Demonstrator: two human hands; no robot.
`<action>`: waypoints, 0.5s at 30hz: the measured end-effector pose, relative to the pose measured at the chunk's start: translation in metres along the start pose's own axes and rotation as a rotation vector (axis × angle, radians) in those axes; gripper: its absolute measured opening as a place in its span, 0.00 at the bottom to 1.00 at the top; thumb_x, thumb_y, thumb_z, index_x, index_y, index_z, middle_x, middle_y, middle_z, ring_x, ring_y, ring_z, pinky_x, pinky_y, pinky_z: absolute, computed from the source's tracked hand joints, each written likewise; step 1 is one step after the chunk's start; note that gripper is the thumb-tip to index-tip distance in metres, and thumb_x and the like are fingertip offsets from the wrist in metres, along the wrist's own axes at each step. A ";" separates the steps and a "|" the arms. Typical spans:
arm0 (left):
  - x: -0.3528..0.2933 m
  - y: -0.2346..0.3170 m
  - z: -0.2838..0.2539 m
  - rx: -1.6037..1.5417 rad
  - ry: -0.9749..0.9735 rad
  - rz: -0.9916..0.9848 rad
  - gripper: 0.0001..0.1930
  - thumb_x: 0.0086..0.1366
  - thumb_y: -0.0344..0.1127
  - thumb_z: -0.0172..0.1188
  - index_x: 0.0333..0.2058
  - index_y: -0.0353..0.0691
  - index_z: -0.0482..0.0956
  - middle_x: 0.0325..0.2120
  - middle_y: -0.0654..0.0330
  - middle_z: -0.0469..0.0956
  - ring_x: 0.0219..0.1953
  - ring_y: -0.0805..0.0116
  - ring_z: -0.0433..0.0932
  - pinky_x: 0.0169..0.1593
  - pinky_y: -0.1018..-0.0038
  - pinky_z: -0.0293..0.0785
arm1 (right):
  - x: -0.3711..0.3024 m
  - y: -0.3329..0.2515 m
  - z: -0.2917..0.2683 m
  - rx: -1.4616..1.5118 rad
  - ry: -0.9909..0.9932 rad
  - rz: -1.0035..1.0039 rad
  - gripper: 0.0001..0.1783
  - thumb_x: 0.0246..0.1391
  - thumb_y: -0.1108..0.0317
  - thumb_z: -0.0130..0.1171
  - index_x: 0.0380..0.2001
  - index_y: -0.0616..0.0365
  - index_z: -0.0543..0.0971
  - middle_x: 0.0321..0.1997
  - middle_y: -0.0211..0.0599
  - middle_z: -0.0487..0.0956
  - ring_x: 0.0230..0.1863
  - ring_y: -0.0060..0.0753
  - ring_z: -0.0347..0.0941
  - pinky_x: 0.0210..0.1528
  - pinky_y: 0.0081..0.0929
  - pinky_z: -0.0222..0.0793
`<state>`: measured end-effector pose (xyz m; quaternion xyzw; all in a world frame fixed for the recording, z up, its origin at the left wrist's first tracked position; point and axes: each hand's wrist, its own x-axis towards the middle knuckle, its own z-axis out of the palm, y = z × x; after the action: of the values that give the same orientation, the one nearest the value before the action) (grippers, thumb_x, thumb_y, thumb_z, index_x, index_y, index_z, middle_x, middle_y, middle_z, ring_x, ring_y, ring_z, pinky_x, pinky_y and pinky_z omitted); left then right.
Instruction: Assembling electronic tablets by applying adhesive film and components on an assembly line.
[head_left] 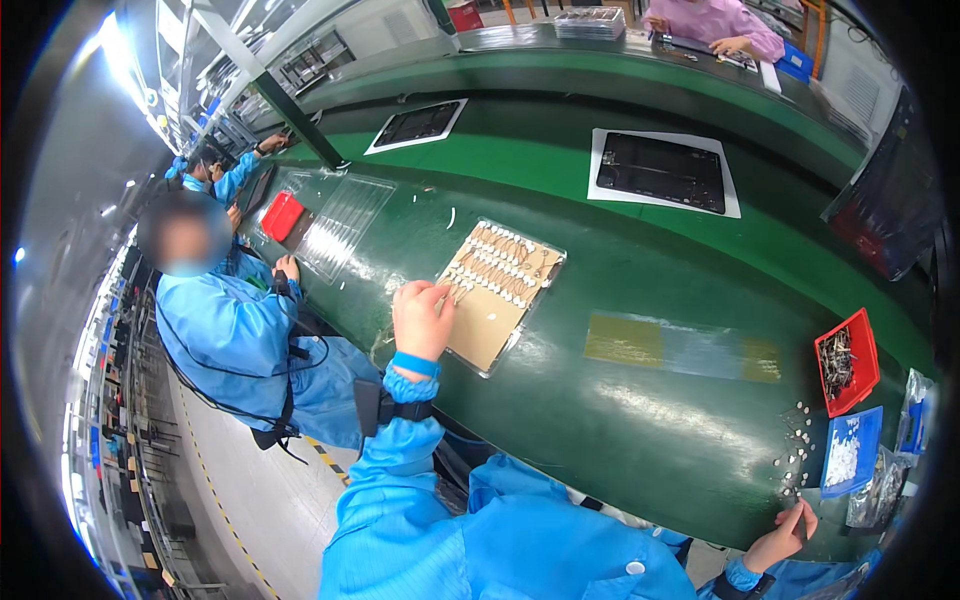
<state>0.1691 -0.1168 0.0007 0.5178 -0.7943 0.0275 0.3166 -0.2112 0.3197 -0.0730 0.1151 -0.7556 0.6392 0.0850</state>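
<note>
The left hand's grip (pixel 422 318) is narrow at the tan board (pixel 485 335) bearing rows of white-headed parts (pixel 505 262); whether it holds one cannot be told. The right hand (pixel 780 538), fingertips together, contents unclear, adjoins loose parts (pixel 793 450) on the table (pixel 560 410).

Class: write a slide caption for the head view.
Left hand at a tan board of small parts, right hand near scattered pieces on a green workbench.

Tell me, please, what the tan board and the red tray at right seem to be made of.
The tan board looks like cardboard or fibreboard, matte: its bare part is dull, uniform brown. The red tray is probably moulded plastic, slightly glossy: saturated colour, smooth walls.
</note>
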 end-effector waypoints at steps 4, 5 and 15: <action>0.004 -0.001 0.016 0.142 0.017 -0.024 0.07 0.45 0.35 0.64 0.25 0.42 0.81 0.29 0.60 0.74 0.38 0.57 0.69 0.41 0.63 0.67 | 0.002 0.004 0.000 0.004 0.015 -0.005 0.06 0.56 0.69 0.51 0.33 0.60 0.72 0.21 0.25 0.66 0.22 0.15 0.56 0.25 0.15 0.51; 0.005 0.000 0.017 0.146 -0.003 -0.037 0.07 0.44 0.36 0.65 0.24 0.42 0.81 0.29 0.61 0.74 0.38 0.57 0.69 0.40 0.63 0.68 | 0.002 0.004 0.000 -0.003 0.018 -0.008 0.06 0.56 0.69 0.51 0.33 0.60 0.72 0.21 0.25 0.65 0.22 0.15 0.56 0.25 0.15 0.51; 0.006 -0.006 0.025 0.140 0.003 -0.040 0.05 0.43 0.35 0.65 0.22 0.43 0.82 0.28 0.62 0.75 0.39 0.58 0.70 0.40 0.62 0.68 | 0.003 0.003 0.000 -0.039 0.016 -0.009 0.07 0.56 0.67 0.51 0.34 0.60 0.72 0.20 0.25 0.65 0.21 0.14 0.56 0.25 0.14 0.50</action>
<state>0.1607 -0.1330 -0.0177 0.5541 -0.7795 0.0775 0.2815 -0.2146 0.3201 -0.0748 0.1119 -0.7666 0.6250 0.0961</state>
